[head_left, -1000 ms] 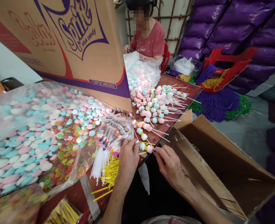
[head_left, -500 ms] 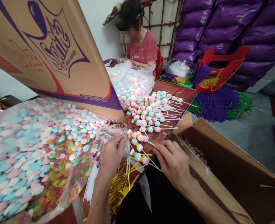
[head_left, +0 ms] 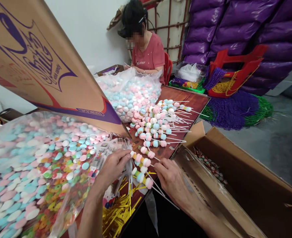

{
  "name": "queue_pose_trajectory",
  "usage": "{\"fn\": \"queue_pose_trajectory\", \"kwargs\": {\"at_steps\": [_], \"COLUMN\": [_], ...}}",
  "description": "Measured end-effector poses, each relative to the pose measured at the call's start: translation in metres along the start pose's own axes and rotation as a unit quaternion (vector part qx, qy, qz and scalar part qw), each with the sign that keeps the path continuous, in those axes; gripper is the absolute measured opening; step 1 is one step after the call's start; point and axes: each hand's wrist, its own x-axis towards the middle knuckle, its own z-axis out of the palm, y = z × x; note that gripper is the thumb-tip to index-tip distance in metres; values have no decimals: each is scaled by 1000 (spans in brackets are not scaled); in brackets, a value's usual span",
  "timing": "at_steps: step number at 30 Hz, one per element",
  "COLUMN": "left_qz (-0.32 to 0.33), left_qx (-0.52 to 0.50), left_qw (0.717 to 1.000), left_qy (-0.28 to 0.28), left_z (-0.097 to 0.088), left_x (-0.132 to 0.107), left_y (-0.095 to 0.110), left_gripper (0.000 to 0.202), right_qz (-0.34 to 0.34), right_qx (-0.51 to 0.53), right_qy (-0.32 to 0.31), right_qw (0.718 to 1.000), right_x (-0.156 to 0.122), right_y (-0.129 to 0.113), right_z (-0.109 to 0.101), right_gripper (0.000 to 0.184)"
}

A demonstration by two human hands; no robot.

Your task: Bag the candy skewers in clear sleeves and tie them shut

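My left hand (head_left: 113,167) is closed in a pinch, thumb and forefinger at the tip of a candy skewer (head_left: 138,158) of pink, white and yellow-green pieces. My right hand (head_left: 170,177) is closed at the other end, its fingertips on the white stick. Just below lies another candy skewer with blue and pink pieces (head_left: 142,178), its stick running under my right hand. A printed clear plastic bag (head_left: 102,155) lies beneath and behind my left hand. Gold twist ties (head_left: 118,211) are heaped below it.
Finished candy skewers (head_left: 156,124) are piled on the table. A big bag of loose candies (head_left: 19,172) fills the left, beside an upright carton (head_left: 61,76). Another candy bag (head_left: 133,89) lies before a seated person (head_left: 148,53). An open cardboard box (head_left: 235,162) stands at right.
My hands have come closer together, the right one moving left and slightly down. My left fingertips now meet the tip of a candy skewer. The view has shifted slightly.
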Motion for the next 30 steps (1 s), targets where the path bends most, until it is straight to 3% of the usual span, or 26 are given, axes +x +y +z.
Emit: {"fn": "queue_pose_trajectory", "kwargs": {"at_steps": [4, 10, 12, 15, 18, 25, 30], "left_qz": [3, 23, 18, -35, -119, -182, -177], "left_qx": [2, 97, 159, 279, 404, 430, 433], "left_qw": [1000, 985, 975, 954, 907, 881, 880], "left_qy": [-15, 144, 157, 101, 6, -78, -77], "left_z": [-1, 2, 3, 10, 18, 17, 12], "left_x": [-1, 40, 62, 97, 126, 154, 164], "left_y": [7, 34, 50, 73, 85, 69, 70], "left_gripper": [35, 27, 33, 50, 48, 34, 37], "right_qz": [9, 23, 23, 16, 11, -5, -7], "right_qx": [-4, -15, -12, 0, 4, 17, 11], "right_qy": [-14, 23, 24, 14, 13, 6, 0], "right_qw": [1000, 999, 999, 1000, 1000, 1000, 1000], "right_x": [1, 3, 2, 2, 3, 3, 4], "right_y": [12, 13, 13, 13, 16, 20, 21], "right_z": [-8, -4, -2, -1, -3, -4, -3], "right_gripper": [23, 23, 22, 21, 21, 19, 18]}}
